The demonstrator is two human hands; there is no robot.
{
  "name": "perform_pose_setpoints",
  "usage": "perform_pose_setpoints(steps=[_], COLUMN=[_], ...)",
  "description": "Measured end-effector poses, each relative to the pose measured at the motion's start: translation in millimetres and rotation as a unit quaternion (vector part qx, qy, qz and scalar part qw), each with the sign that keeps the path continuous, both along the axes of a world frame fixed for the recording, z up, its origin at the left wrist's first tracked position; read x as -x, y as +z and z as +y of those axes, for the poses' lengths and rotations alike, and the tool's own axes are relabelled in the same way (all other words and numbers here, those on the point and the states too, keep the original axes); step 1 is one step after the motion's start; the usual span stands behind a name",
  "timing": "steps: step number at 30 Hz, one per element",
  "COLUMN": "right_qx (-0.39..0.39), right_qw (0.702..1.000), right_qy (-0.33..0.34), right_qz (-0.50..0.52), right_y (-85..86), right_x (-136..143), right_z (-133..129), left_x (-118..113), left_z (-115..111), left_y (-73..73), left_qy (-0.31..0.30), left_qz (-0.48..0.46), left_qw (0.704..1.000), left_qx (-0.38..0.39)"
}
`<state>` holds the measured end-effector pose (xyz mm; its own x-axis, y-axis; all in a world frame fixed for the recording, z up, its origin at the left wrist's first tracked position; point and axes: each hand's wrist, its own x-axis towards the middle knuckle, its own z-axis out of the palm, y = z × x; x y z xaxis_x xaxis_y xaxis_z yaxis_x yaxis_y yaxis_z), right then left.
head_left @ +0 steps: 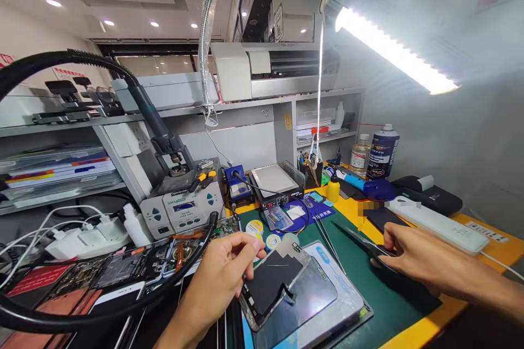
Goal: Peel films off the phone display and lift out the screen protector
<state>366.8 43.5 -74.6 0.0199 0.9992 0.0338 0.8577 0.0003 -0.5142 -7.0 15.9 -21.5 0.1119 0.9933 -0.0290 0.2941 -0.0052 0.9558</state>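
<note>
My left hand [223, 275] is beside a device panel with a black sheet [276, 278], its fingers curled and pinched near the panel's upper left edge; what they hold, if anything, is too small to tell. The panel and a clear glass plate [313, 294] lie on a white and blue box [347, 302]. A short black flex strip [289, 292] rises from the panel. On the right, my right hand [413, 253] is closed on a dark pointed tool [360, 237], probably scissors or tweezers, over the green mat [368, 297].
Long tweezers [329, 242] lie behind the box. A hot-air station [184, 210] with a thick black hose [102, 319] and phone parts fills the left. A yellow bottle [333, 190], spray can [382, 152] and white power strip [440, 223] stand or lie farther back. A bright lamp [393, 54] hangs above.
</note>
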Motion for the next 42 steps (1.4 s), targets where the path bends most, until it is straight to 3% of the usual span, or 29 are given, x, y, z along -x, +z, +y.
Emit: perform_pose_setpoints(steps=[5,11,16,21,27,31,34,38,42], right_qx=[0.032,0.107,0.074,0.125,0.181,0.199,0.199,0.191,0.188], right_qw=[0.990,0.975,0.957,0.901,0.835,0.813,0.811,0.832,0.866], right_qy=[0.055,0.149,0.266,0.379,0.403,0.398,0.390,0.374,0.374], right_qz=[-0.123,-0.128,-0.093,-0.172,-0.328,-0.377,-0.387,-0.363,-0.274], right_y=[31.2,72.4,85.0,93.6,105.9,107.8,108.3,107.2,101.6], right_x=[15,32,97,167,211,221,222,213,189], right_z=[17,18,17,26,26,22,20,21,33], left_x=[0,0,6,11,13,12,11,12,14], left_z=[1,4,5,5,6,7,7,8,10], left_y=[-3.7,-4.7,-8.1,-12.6,-15.1,-18.4,-20.3,-22.1,-21.2], left_qy=[-0.016,-0.012,0.015,0.006,0.002,-0.010,-0.010,-0.007,-0.008], left_qz=[0.014,0.074,0.174,0.239,0.290,0.306,0.308,0.293,0.253], left_qw=[0.999,0.997,0.983,0.970,0.957,0.952,0.951,0.956,0.967], left_qx=[0.024,-0.006,-0.053,-0.034,-0.009,-0.007,-0.006,-0.005,-0.003])
